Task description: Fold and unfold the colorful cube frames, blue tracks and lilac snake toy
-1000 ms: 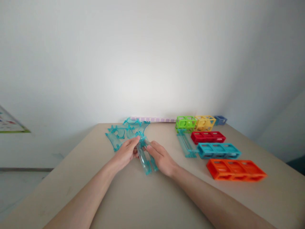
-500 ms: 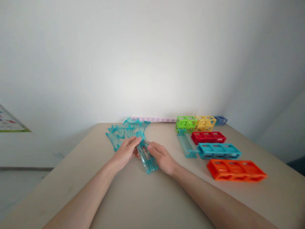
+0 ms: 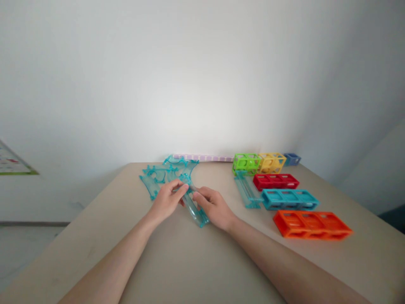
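Between both hands I hold a clear teal plastic track piece point(image 3: 192, 207), tilted with its near end toward me. My left hand point(image 3: 168, 197) grips its far left edge, thumb on top. On its right side my right hand point(image 3: 214, 207) pinches the edge with the thumb and curled fingers. Part of the piece is covered by my fingers. Just beyond my left hand lie several more clear teal track pieces point(image 3: 151, 185), some curved, grouped on the table point(image 3: 177, 261).
To the right, a straight teal track piece point(image 3: 247, 192) lies beside red point(image 3: 276, 181), blue point(image 3: 290, 199) and orange point(image 3: 312, 225) block frames. Green point(image 3: 246, 164), yellow point(image 3: 271, 162) and dark blue point(image 3: 291, 159) frames stand near the wall, by a purple-and-white strip point(image 3: 205, 158).
The held track piece has turned in my hands, so it looks narrower and more edge-on. Both hands stay on it with small shifts in their grip.
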A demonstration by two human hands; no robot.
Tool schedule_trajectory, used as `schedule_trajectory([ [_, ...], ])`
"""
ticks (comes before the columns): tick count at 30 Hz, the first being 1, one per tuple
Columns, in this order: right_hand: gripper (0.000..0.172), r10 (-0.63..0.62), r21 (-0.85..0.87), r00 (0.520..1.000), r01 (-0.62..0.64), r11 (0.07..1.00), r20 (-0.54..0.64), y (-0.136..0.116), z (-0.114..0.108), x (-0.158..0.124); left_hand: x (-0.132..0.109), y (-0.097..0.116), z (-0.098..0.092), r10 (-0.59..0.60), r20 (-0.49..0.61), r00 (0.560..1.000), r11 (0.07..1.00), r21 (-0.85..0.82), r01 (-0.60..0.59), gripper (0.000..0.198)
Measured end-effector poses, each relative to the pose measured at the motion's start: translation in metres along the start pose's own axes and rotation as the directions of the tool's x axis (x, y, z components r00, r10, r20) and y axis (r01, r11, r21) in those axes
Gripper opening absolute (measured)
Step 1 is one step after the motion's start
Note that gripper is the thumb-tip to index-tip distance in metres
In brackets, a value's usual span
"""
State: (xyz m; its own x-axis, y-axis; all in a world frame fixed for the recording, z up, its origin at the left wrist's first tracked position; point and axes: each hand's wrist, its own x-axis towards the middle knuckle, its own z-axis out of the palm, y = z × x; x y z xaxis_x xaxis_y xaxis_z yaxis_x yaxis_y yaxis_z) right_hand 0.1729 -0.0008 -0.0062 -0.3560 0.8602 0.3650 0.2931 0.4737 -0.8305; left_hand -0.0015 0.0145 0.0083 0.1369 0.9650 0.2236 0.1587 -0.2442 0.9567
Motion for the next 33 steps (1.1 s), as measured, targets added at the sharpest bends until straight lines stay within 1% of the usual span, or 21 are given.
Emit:
schedule_trajectory([
  [4,0.04,-0.029,-0.036,0.999,0.029,0.999,-0.017,-0.001,-0.001,0.0,-0.001,0.001,0.002,-0.026,0.0,1.0,0.999,-0.039,0.026,0.02],
  [6,0.035,-0.07,-0.106,0.997,0.067,0.992,-0.031,-0.002,-0.003,-0.001,0.0,0.0,0.002,-0.022,0.007,1.0,0.999,-0.046,0.022,0.019],
  [8,0.031,-0.126,-0.227,0.991,0.112,0.968,-0.051,-0.005,-0.004,-0.003,0.001,-0.003,0.001,-0.016,0.018,1.0,0.999,-0.03,0.016,0.017],
  [10,0.03,-0.174,-0.377,0.983,0.139,0.916,-0.059,-0.008,-0.005,-0.005,0.002,-0.008,-0.001,-0.014,0.026,1.0,1.0,0.011,0.014,0.017],
  [13,0.027,-0.194,-0.55,0.978,0.119,0.827,-0.08,-0.012,-0.005,-0.007,0.002,-0.015,-0.002,0.009,0.04,0.999,0.991,0.136,-0.014,0.018],
  [16,0.028,-0.186,-0.638,0.977,0.076,0.767,-0.106,-0.011,-0.005,-0.008,0.0,-0.02,0.0,0.028,0.133,0.991,0.963,0.264,-0.063,0.016],
  [18,0.029,-0.171,-0.683,0.976,0.035,0.73,-0.133,-0.008,-0.007,-0.007,-0.002,-0.021,0.001,0.031,0.229,0.973,0.948,0.303,-0.102,0.012],
  [20,0.026,-0.146,-0.721,0.973,-0.027,0.692,-0.177,-0.005,-0.01,-0.005,-0.004,-0.02,0.003,0.039,0.296,0.954,0.938,0.318,-0.137,0.009],
  [23,0.021,-0.122,-0.754,0.96,-0.115,0.647,-0.251,-0.006,-0.017,-0.004,-0.005,-0.017,0.003,0.038,0.313,0.949,0.931,0.333,-0.147,0.012],
  [26,0.02,-0.114,-0.76,0.962,-0.122,0.638,-0.25,-0.01,-0.016,-0.005,-0.005,-0.015,0.003,0.024,0.315,0.949,0.925,0.353,-0.14,0.014],
  [28,0.026,-0.072,-0.772,0.974,-0.125,0.623,-0.216,-0.012,-0.012,-0.006,-0.005,-0.015,0.002,0.021,0.337,0.941,0.917,0.368,-0.152,0.015],
  [31,0.044,0.052,-0.809,0.982,-0.179,0.56,-0.182,-0.009,-0.008,-0.006,-0.005,-0.014,0.001,0.017,0.373,0.928,0.9,0.399,-0.177,0.017],
  [33,0.047,0.123,-0.832,0.976,-0.216,0.511,-0.177,-0.003,-0.01,-0.004,-0.005,-0.014,0.001,0.005,0.38,0.925,0.888,0.425,-0.179,0.019],
])
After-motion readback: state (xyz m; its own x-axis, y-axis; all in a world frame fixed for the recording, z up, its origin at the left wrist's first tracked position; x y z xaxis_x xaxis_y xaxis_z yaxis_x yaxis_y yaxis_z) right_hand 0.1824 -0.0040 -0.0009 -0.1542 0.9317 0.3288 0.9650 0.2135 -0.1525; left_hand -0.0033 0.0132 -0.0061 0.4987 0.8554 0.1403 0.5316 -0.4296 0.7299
